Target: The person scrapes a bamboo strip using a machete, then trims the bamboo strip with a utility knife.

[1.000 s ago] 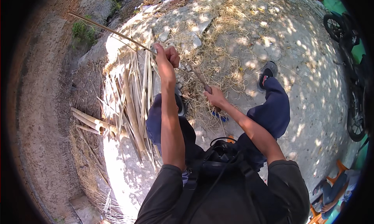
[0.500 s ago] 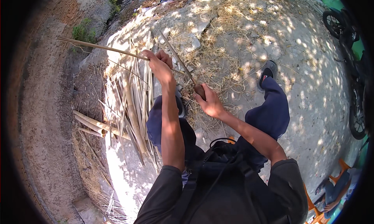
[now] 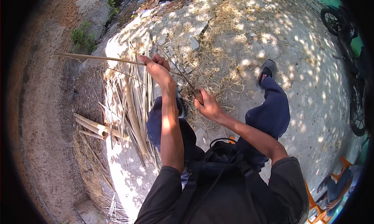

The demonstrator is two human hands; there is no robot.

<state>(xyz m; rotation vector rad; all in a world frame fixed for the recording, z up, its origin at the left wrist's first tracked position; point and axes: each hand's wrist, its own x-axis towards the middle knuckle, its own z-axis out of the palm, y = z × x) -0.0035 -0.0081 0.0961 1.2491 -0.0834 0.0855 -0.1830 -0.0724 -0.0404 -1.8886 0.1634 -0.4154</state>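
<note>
Strips [image 3: 99, 58], count unclear, have swung leftward; left hand [image 3: 159, 71] grips them, right hand [image 3: 210, 107] grasps one knife [image 3: 192, 85].

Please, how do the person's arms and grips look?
The left sleeve and right sleeve are short, dark and loose. Below them, the left forearm and right forearm are bare. The left grip and right grip show no gloves, and no watch or bracelet is visible.

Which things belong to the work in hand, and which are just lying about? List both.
In the work:
Thin strips, in the left hand
Knife-like tool, in the right hand
Pile of split strips, probably

Just about:
Motorcycle
Green plant
Dry scraps on the ground
</note>
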